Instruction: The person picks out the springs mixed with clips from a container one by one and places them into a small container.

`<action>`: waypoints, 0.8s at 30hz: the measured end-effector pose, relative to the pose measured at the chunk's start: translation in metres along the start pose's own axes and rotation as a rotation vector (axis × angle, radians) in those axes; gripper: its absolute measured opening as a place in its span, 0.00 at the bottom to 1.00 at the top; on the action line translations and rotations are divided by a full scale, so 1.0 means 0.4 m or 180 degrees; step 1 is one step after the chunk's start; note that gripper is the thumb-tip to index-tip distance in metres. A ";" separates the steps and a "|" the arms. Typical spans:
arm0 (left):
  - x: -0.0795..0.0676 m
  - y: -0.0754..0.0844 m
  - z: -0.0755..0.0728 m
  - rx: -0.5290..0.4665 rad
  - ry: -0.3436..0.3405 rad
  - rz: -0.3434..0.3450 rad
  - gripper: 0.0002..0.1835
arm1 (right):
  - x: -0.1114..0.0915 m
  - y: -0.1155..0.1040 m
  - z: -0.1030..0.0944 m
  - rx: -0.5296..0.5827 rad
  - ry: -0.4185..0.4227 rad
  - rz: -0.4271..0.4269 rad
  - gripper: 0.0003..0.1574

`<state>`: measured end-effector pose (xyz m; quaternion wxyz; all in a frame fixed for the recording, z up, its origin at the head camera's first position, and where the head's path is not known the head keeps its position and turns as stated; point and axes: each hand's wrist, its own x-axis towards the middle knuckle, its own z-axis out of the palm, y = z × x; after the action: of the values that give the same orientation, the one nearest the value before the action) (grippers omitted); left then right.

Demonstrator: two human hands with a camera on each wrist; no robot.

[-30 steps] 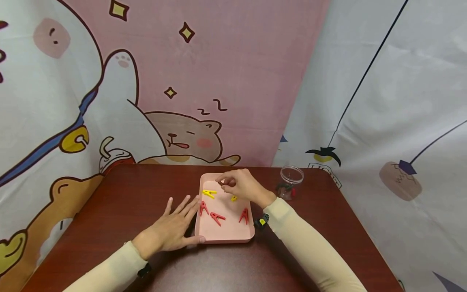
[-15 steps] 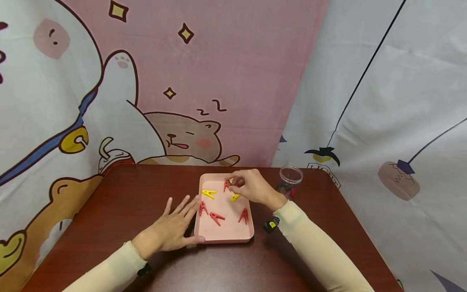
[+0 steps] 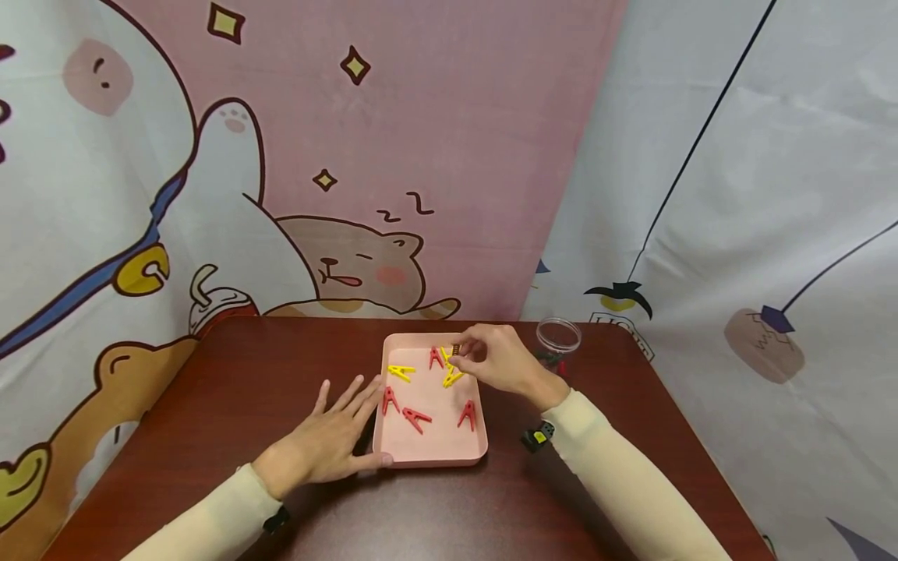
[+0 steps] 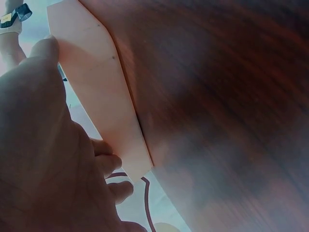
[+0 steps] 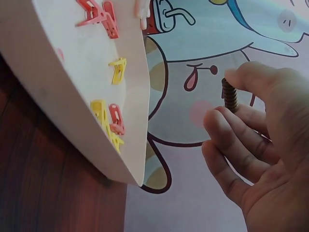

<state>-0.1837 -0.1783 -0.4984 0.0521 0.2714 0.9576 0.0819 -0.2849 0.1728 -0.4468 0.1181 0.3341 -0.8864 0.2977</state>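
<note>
My right hand (image 3: 507, 360) is over the far right of a pink tray (image 3: 435, 449). Between thumb and fingertips it pinches a small brown ridged rod (image 5: 230, 95), held roughly upright in the right wrist view. Red clothespins (image 3: 415, 419) and yellow clothespins (image 3: 401, 372) lie scattered in the tray; two yellow ones and a red one sit close below my right fingertips. My left hand (image 3: 330, 440) lies spread at the tray's left side. In the left wrist view its thumb and fingertips touch the tray's rim.
Just behind my right wrist stands a clear jar (image 3: 558, 336) with dark green and red pieces inside. Tray and jar are on a dark reddish-brown table (image 3: 316, 351). A cartoon-printed cloth (image 3: 456, 156) hangs beyond the far edge.
My right hand has moved right across the tray with the ridged rod, and a red and a yellow clothespin have come into view from behind it. The left hand has stayed in place.
</note>
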 end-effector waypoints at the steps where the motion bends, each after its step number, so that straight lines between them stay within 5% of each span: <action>1: 0.000 0.000 -0.001 0.0012 -0.0011 -0.0011 0.65 | -0.003 0.002 -0.003 -0.0016 0.0024 -0.0022 0.16; 9: 0.001 0.001 -0.006 -0.0038 -0.0021 -0.0014 0.66 | -0.038 0.027 -0.032 -0.0188 0.0198 -0.0068 0.16; 24: 0.002 0.002 -0.006 -0.0057 -0.0033 -0.0017 0.67 | -0.105 0.098 -0.113 -0.0432 0.0577 0.0289 0.17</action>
<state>-0.1844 -0.1776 -0.4960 0.0598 0.2688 0.9572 0.0890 -0.2791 0.2458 -0.4456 0.2066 0.2566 -0.9044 0.2711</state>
